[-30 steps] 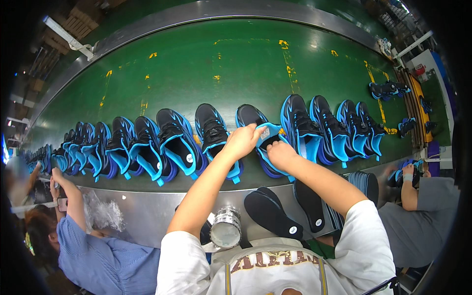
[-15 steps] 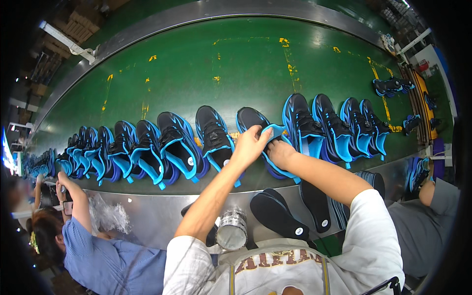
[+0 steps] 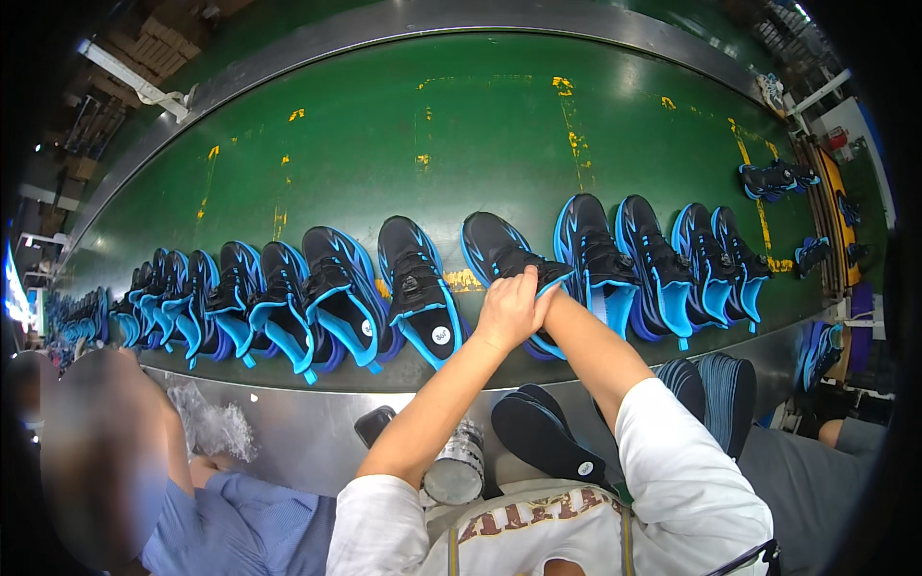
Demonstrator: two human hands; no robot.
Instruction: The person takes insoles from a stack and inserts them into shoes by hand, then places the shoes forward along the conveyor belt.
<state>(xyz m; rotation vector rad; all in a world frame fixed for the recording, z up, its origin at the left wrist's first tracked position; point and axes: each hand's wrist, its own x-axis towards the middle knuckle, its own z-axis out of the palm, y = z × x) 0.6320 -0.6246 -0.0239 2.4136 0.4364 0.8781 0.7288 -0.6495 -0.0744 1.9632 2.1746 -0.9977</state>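
The shoe [image 3: 495, 243] sits on the green belt [image 3: 365, 134], beyond the can [image 3: 454, 472] and a little to its right. Its upper is black with bright blue streaks along the side, and light blue lining shows at the collar; the hands cover most of the opening. The toe points away from the can, turned slightly left; the long axis runs from that toe back to the heel, nearer the person and farther right.

The left hand [image 3: 512, 307], straight beyond the can and a bit right, has its fingers bent and closed on the shoe at the tongue. The right hand [image 3: 555, 309], just right of it, is mostly hidden at the opening, so I cannot tell whether it grips. Similar shoes [image 3: 418, 274] line the belt on both sides. Black insoles [image 3: 543, 434] lie right of the can.
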